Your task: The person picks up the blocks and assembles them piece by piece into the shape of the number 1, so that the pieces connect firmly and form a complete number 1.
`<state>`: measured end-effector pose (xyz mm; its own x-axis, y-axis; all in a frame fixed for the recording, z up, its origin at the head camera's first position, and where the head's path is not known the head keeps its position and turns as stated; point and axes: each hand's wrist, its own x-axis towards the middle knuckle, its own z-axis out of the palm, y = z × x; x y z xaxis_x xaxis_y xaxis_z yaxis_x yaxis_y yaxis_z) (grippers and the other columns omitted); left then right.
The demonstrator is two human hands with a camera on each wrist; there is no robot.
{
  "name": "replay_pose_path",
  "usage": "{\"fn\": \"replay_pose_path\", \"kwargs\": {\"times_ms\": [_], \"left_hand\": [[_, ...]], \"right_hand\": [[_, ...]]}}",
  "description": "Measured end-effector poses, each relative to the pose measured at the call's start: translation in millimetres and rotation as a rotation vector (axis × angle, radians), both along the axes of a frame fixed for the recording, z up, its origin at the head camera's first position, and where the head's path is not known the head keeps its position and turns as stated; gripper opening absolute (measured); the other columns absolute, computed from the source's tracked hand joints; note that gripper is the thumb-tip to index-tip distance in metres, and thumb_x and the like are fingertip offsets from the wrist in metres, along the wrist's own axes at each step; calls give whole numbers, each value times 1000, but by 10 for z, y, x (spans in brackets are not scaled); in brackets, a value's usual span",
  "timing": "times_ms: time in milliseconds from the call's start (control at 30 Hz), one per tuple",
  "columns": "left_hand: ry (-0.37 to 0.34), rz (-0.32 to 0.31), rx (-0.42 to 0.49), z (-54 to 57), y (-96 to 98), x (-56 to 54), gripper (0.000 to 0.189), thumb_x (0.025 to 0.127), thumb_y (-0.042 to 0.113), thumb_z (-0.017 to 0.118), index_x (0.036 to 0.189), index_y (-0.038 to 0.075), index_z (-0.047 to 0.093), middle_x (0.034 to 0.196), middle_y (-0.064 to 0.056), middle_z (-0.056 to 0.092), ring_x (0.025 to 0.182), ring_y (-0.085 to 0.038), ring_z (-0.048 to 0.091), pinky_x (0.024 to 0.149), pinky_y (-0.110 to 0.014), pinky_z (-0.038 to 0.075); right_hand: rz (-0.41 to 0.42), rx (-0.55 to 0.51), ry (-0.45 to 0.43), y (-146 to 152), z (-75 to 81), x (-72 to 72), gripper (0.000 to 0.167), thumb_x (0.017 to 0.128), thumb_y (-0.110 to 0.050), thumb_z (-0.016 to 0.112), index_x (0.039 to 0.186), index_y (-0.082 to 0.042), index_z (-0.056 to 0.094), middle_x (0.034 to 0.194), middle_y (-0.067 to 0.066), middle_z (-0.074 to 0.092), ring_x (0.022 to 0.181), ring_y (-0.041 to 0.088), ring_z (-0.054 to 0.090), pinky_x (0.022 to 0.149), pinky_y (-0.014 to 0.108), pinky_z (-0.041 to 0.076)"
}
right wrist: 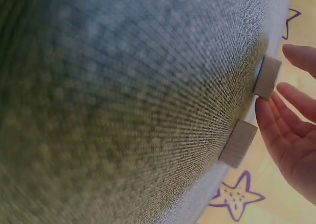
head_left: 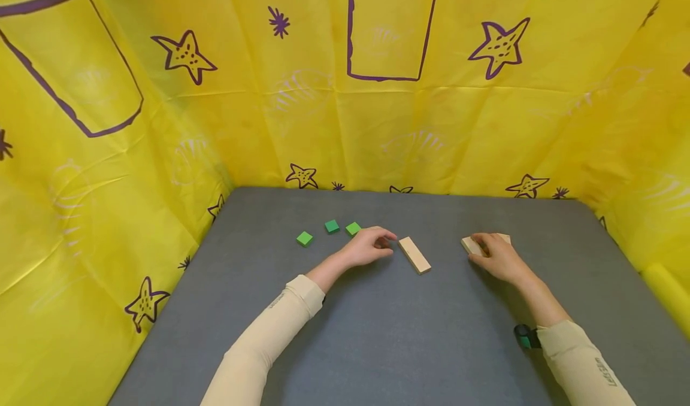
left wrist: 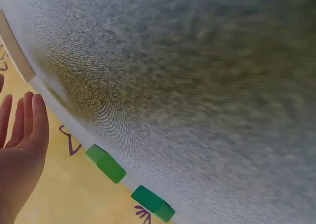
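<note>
In the head view, my left hand (head_left: 369, 245) hovers above the grey table with loosely bent fingers and nothing between them. Just right of its fingertips lies a wooden block (head_left: 414, 255), apart from the hand. My right hand (head_left: 498, 257) reaches over a second wooden block (head_left: 472, 246), partly covered by the fingers. The right wrist view has this block (right wrist: 267, 77) between thumb and fingers, with a gap at the thumb (right wrist: 298, 56). A third wooden block (right wrist: 239, 143) lies beside that hand; only its end (head_left: 505, 238) shows from the head.
Left of the left hand lie a light green block (head_left: 304, 239), a dark green block (head_left: 331, 226) and another light green block (head_left: 353, 229), close behind the hand. A yellow patterned cloth (head_left: 377, 136) encloses the grey table (head_left: 345, 346) at the back and sides.
</note>
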<state>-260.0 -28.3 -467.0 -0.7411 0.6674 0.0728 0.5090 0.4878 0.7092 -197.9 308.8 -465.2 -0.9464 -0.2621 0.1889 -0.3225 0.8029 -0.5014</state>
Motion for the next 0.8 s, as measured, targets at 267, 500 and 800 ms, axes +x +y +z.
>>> {"fn": "replay_pose_path", "kwargs": {"times_ms": [267,500,800], "left_hand": [[30,-26,-82,-33,153,-85,36,90,9,70,125,4,63,117,-10,61,108,-21,61,87,-21,49],[79,-78,-119,-49,269,-151,42,91,10,69,131,3,59,122,-10,60,106,-19,58,87,-22,47],[135,-164,-162,-34,326,-205,45,93,9,66,136,2,54,137,-11,55,119,-21,54,97,-27,43]], "right_hand": [[0,13,0,-2,-9,-14,45,84,-5,72,120,16,55,105,29,60,86,35,55,75,48,44],[-4,14,-17,-11,7,-9,46,84,-5,73,119,17,54,104,28,60,86,34,55,75,47,43],[12,12,-21,5,23,-8,46,84,-3,71,121,18,53,103,27,61,83,30,53,72,43,42]]}}
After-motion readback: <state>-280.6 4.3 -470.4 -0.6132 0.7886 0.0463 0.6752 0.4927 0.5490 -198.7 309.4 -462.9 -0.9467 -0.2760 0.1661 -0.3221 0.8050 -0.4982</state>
